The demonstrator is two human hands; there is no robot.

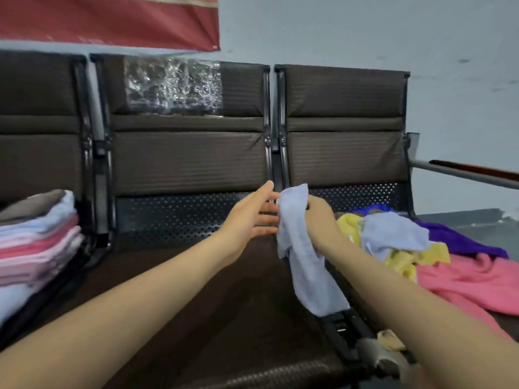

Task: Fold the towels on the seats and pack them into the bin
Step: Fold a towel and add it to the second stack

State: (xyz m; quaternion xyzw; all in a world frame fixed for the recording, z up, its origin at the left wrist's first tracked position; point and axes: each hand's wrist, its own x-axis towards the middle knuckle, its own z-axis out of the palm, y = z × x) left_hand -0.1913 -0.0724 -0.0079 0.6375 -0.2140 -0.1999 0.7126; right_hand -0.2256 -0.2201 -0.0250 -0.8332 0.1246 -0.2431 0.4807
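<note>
My right hand [320, 220] grips a light blue towel [303, 254] near its top; the cloth hangs crumpled over the gap between the middle seat [213, 290] and the right seat. My left hand [252, 217] is beside it with straight fingers, their tips at the towel's left edge. On the right seat lies a loose heap: another light blue towel [393, 234], a yellow one [407, 259], a purple one [463, 240] and a pink one [471, 282]. A stack of folded towels [39, 242], pink, white and brown, sits on the left seat. No bin is in view.
Three dark brown seats with tall backs stand against a pale wall. Crinkled plastic film [171, 85] covers part of the middle backrest. A grey rail [463, 172] runs off to the right. A red cloth [112, 21] hangs at upper left.
</note>
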